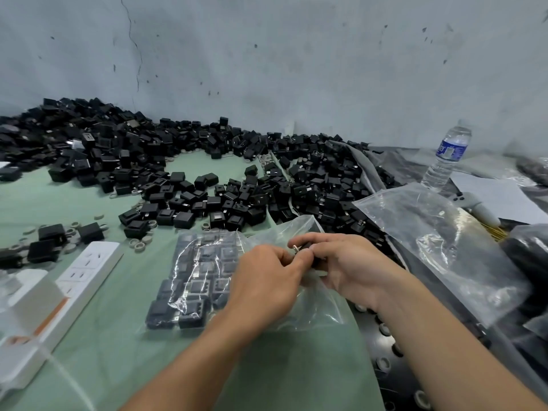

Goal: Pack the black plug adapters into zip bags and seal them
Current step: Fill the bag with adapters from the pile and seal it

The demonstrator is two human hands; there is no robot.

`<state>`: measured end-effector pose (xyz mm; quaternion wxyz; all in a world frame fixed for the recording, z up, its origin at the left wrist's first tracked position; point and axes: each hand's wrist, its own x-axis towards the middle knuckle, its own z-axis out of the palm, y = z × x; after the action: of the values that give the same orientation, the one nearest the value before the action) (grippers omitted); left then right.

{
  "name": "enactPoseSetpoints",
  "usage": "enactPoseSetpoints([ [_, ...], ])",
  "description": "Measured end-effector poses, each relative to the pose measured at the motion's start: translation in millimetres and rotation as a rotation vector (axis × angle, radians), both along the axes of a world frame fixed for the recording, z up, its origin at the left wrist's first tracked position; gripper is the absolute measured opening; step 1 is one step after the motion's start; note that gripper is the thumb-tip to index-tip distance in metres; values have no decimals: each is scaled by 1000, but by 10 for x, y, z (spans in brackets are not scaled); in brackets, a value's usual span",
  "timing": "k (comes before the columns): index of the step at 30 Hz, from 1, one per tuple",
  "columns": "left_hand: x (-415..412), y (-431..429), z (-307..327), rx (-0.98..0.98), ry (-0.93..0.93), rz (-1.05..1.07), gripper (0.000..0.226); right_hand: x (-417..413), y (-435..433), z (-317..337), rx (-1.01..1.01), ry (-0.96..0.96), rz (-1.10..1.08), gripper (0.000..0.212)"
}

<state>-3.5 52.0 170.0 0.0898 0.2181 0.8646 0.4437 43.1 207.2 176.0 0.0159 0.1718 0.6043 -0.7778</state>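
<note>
1. The bag [192, 280] lies flat on the counter [112, 345] at the lower centre of the frame. Its closed end points left and its open mouth points right, under the hands. The parts already inside sit in flat rows. We judge that this layout keeps the bag thin, so that the zip can close later.

2. The adapter [297, 249] in hand is at the centre of the frame, just above the bag's mouth. The right hand [347, 262] has its fingers curled round the black body. The left hand [267, 280] has its fingers curled too, with the tips meeting at the metal prongs. We cannot tell whether the left fingers also pinch the bag film. We judge that both hands grip the one part to orient it to match the rows before it goes in.

3. The pile [207, 179] of loose adapters spans the middle of the frame, just beyond the bag, and we take it as the supply. Empty bags [430, 232] lie at the right of the frame, beside the right forearm, ready for the next fill.

4. The mouth is open, so sealing is not yet done.
</note>
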Motion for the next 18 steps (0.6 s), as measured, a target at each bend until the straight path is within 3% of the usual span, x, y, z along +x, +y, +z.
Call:
enactPoseSetpoints([
  [4, -19, 13, 18, 210, -153, -12, 31, 21, -60, -23, -244, -5, -85, 25],
  [6, 3, 4, 44, 369, -226, -5, 35, 8, -91, -48, -251, -24, -109, 18],
  [10, 87, -13, 105, 530, -210, -15, 34, -46, -202, -60, 177, 2, 76, 23],
  [12, 125, -26, 129, 498, -138, -43, 27, -94, -244, -35, 227, 8, 177, 29],
  [16, 147, -70, 149, 418, -58, -86, 24, -374, -272, -125, 513, -86, 75, 52],
  [18, 128, -97, 176, 368, -52, -120, 25, -473, -277, -237, 512, -48, 22, 43],
])
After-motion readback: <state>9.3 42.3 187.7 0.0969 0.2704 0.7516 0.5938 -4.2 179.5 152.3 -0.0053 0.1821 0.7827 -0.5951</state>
